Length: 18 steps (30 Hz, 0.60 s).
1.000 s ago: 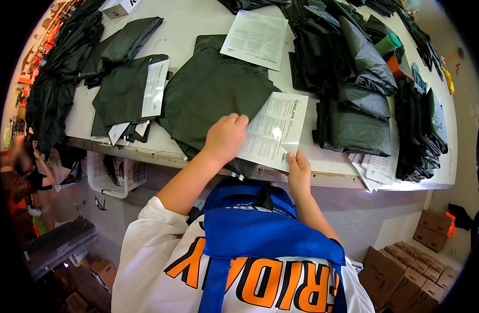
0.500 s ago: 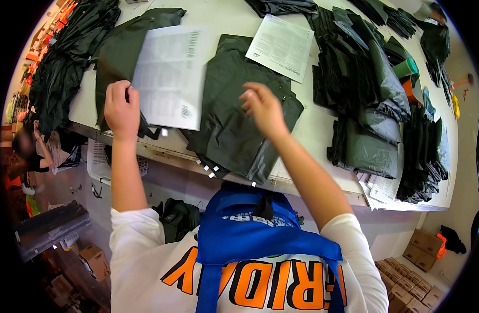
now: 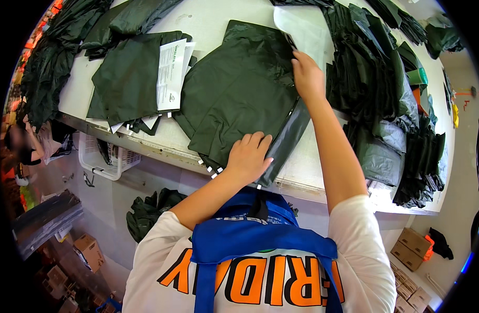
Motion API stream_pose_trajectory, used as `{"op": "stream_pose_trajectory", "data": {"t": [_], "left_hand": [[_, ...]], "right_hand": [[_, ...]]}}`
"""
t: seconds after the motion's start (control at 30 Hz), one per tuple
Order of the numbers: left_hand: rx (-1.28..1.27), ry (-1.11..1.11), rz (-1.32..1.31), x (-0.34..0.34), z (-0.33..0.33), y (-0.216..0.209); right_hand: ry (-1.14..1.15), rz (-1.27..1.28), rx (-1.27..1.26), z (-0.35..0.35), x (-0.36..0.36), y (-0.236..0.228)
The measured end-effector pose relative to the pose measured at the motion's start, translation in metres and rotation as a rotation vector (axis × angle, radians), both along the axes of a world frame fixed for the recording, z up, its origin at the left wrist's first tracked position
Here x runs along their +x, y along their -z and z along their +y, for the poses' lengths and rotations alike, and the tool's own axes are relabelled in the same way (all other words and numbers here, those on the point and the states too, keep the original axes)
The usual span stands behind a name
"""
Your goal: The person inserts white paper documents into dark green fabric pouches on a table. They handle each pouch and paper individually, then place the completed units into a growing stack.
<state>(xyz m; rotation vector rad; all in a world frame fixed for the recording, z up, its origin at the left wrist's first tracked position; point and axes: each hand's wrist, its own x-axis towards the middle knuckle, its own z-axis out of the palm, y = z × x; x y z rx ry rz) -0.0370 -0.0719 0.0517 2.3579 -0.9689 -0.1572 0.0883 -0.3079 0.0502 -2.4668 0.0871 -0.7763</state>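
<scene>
A stack of dark green waterproof garments (image 3: 234, 88), folded flat, lies on the table in front of me. My left hand (image 3: 250, 156) rests on its near part, palm down with fingers spread. At the far right edge of the top garment, my right hand (image 3: 308, 75) has its fingers closed on the dark fabric. Along the right side runs a smooth, shiny dark strip (image 3: 289, 138), a flap or layer beneath. Small white tags (image 3: 209, 169) stick out at the near edge. Beyond my right hand lies a white printed sheet (image 3: 297, 23), partly covered.
Left of the stack, another folded green garment (image 3: 127, 78) has printed paper (image 3: 170, 75) showing at its edge. Piles of dark garments (image 3: 364, 68) fill the table's right side. A white plastic basket (image 3: 114, 161) sits below the front edge. Another person (image 3: 28, 143) is at far left.
My left hand has left the left garment, now folded partly over its paper, and come down on the middle stack. My right hand moved right and away to the top garment's edge.
</scene>
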Motion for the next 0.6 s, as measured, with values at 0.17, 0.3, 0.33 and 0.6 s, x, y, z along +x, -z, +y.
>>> {"op": "stream_pose_trajectory", "data": {"t": [0.17,0.3,0.33,0.6], "left_hand": [[0.123,-0.092,-0.068,0.002,-0.016,0.015],[-0.034,-0.100,0.077,0.010,-0.023,0.027],[-0.152,-0.164,0.106,0.008,-0.023,0.033],[-0.033,-0.276,0.172,0.027,-0.002,-0.009]], "right_hand": [[0.299,0.024,0.876,-0.016,-0.142,-0.030],[0.501,0.161,1.204,-0.015,-0.236,-0.004],[0.509,0.149,1.251,-0.011,-0.249,0.002],[0.542,0.564,0.802,-0.040,-0.319,-0.056]]}}
